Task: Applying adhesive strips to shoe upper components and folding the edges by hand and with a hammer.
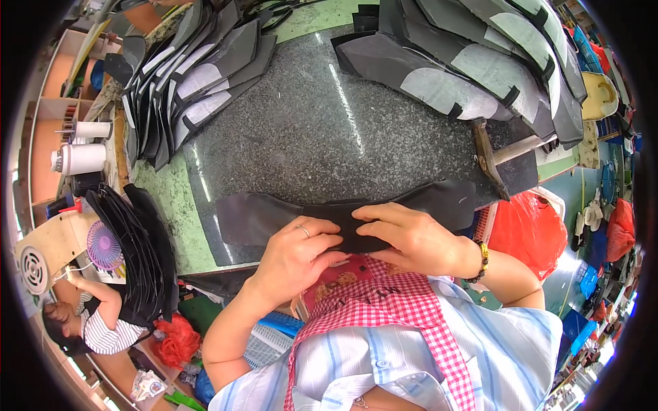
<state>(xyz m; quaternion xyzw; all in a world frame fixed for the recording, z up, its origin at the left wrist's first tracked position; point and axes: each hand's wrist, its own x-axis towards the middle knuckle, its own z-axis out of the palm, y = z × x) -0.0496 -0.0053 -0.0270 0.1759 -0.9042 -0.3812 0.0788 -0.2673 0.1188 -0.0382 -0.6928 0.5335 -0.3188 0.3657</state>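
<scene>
A long black leather-like piece (439, 205), wide at both ends and narrow in the middle, lies at the near edge of the dark speckled work surface (295, 130). My left hand (298, 253) pinches its middle, thumb below and fingers on top. Close beside it, my right hand (404, 240) grips the same narrow part, fingertips along the upper side and thumb underneath. The near edge of the middle hangs toward my apron. What lies under my fingers is hidden.
Layered dark grey pieces with whitish patches form a far-left stack (199, 82) and a far-right stack (473, 68). A wooden-handled hammer (504, 154) lies at right, above a red plastic bag (524, 229). Black pieces (137, 246) hang at left, near another person (103, 315).
</scene>
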